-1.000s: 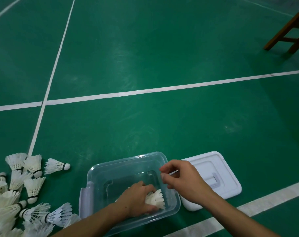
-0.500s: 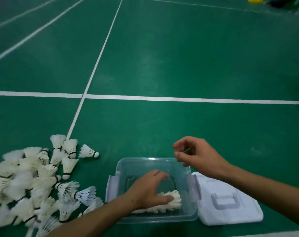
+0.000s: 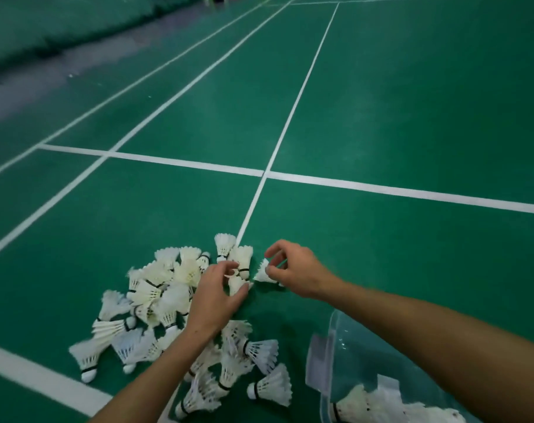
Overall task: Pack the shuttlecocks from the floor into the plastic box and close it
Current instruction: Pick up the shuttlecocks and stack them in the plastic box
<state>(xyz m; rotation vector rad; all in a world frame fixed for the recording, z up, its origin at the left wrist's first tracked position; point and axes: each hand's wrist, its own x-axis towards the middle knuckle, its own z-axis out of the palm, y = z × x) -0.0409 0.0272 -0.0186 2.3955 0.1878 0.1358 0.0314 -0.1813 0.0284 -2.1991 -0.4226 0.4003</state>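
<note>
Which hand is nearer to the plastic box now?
The right. The right hand is above the box, its forearm crossing over it; the left hand lies further left, over the shuttlecock pile.

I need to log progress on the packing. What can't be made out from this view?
- Plastic box, head view: cut off by the bottom edge and crossed by the right forearm, so the count inside is unknown.
- Lid: out of frame.
- Left hand: its grip on the shuttlecock pile is blurred.
</note>
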